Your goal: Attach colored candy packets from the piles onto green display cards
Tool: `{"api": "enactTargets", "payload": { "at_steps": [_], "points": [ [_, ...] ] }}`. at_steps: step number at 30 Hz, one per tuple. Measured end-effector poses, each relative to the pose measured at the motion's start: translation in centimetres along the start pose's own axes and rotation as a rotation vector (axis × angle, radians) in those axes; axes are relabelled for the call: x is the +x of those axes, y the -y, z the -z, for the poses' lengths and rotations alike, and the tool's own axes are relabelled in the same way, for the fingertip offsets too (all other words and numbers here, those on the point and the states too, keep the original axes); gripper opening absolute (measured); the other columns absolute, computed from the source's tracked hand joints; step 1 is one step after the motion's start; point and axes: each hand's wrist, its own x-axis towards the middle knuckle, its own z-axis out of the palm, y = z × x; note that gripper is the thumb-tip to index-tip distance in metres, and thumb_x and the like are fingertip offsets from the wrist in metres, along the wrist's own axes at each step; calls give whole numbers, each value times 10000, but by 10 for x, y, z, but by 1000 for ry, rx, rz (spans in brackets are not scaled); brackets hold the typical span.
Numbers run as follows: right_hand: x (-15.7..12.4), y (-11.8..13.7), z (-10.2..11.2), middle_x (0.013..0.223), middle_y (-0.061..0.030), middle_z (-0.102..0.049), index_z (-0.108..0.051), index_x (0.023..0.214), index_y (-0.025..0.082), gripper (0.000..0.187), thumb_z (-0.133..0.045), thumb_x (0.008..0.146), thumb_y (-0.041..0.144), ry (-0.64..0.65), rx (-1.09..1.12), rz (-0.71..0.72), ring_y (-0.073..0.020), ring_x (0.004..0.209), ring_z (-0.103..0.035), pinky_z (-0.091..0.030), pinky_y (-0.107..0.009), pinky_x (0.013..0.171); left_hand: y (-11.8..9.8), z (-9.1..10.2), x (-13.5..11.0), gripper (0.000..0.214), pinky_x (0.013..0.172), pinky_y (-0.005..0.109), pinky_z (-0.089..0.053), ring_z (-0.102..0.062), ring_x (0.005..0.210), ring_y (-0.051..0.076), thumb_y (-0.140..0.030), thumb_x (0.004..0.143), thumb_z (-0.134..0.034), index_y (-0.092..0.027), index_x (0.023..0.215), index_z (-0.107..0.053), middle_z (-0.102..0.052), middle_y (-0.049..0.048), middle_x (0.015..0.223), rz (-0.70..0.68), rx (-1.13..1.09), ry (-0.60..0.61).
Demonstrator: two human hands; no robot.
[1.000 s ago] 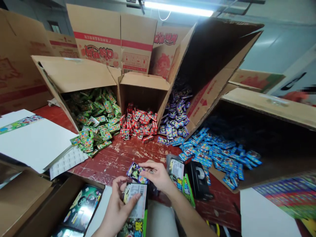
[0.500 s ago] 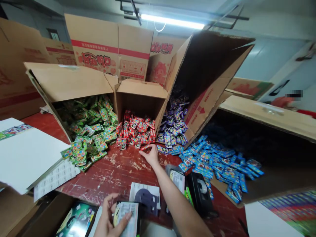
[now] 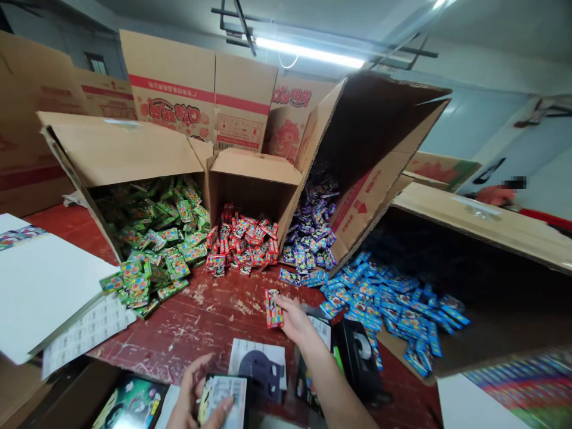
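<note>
Head view: red packet (image 3: 273,308) in right hand (image 3: 298,322), white-labelled pack (image 3: 224,396) in left hand (image 3: 191,400)

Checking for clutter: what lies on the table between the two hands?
A white card with a dark shape, flat on the red table, between left hand and right hand; head view.

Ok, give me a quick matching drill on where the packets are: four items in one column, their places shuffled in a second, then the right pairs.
Items
1. green packets
2. purple packets
3. blue packets
4. lone red packet

Places
A. in the grip of the right hand
B. spilling from the wide left carton
C. spilling from the tall tilted carton
D. in front of the low right carton

Pairs: 1-B, 2-C, 3-D, 4-A
</note>
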Motion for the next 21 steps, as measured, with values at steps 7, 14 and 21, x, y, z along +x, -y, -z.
{"api": "enactTargets", "payload": {
  "at_steps": [7, 14, 21],
  "points": [
    [-53, 12, -40, 743, -51, -681, -591, 754, 174, 205, -698, 699, 340, 140, 320, -102, -209, 731, -657, -494, -333, 679, -7, -3, -2, 654, 787, 296, -490, -631, 881, 222, -475, 632, -735, -262, 1161, -415, -670, 30, 943, -49, 30, 5],
    [-61, 24, -77, 849, -6, -650, -554, 829, 226, 302, -738, 685, 418, 273, 268, 0, -148, 746, -610, -483, -250, 655, -21, -13, -5, 663, 798, 327, -483, -628, 865, 232, -471, 626, -736, -259, 1152, -392, -669, 29, 909, -36, 6, -2],
    [-59, 3, -48, 976, -60, -661, -676, 948, 204, 293, -770, 681, 280, 430, -318, 163, -184, 879, -625, -480, -309, 783, -33, -26, -15, 567, 714, 314, -481, -640, 751, 211, -446, 643, -734, -278, 1043, -370, -678, -1, 834, -13, -85, 4]
  ]
}}
